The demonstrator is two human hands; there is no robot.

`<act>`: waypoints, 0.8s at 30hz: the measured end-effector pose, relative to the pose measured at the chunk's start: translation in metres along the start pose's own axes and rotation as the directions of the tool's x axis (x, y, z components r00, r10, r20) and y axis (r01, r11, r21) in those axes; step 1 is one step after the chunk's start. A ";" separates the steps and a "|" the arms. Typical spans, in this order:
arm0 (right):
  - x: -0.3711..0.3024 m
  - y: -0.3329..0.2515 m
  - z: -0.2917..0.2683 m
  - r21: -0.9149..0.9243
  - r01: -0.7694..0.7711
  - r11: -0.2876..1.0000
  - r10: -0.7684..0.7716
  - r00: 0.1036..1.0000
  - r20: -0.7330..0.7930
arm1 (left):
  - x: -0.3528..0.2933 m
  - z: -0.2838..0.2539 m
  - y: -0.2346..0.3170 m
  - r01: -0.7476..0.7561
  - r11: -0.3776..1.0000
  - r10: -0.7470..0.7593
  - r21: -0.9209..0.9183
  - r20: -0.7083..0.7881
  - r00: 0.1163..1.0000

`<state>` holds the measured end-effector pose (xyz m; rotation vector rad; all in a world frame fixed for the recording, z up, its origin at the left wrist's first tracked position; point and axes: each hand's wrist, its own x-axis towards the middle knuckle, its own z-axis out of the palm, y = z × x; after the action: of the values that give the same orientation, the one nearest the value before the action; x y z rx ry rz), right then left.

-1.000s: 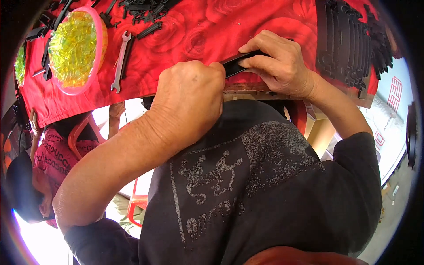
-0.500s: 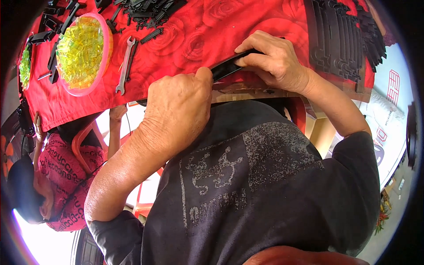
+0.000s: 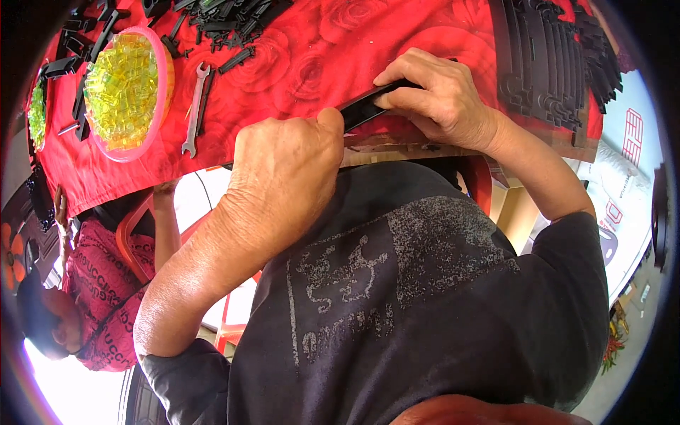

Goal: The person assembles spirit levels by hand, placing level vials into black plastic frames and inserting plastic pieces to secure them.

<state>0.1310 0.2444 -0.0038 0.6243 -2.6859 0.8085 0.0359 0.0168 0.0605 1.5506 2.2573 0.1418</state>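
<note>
- L hand (image 3: 287, 159): clenched fist-like round one end of blk strip (image 3: 363, 111); back of hand up, thumb toward R hand, fingertips hidden.
- L forearm (image 3: 219, 244): slanted up fr. lower L, elbow bent, out to side.
- R hand (image 3: 439, 99): pinching strip's other end btwn thumb & fingers; knuckles raised.
- R forearm (image 3: 535, 166): slanted up-L to R hand, elbow bent.
- Blk strip, posn: spanning gap btwn hands, higher at R hand, near table edge.
- Spanner (image 3: 196, 113), metal: up-L of L hand, w/ slim blk bar (image 3: 206, 106) alongside.
- Basket (image 3: 162, 85), pink rim: farther L of L hand, full of yellow-grn pcs (image 3: 120, 95).
- Small blk parts (image 3: 237, 25), heap: well beyond L hand.
- Stacked blk strips (image 3: 542, 67), curved: R of R hand.
- Red cloth (image 3: 312, 71), rose pattern: under & beyond both hands.
</note>
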 end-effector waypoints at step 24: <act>-0.001 0.001 0.001 -0.016 -0.001 1.000 0.001 1.000 -0.008 | 0.005 0.002 0.003 -0.017 0.999 0.017 -0.030 0.013 1.000</act>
<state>0.1314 0.2448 -0.0053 0.6149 -2.6825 0.7872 0.0374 0.0225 0.0586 1.5510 2.2220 0.1687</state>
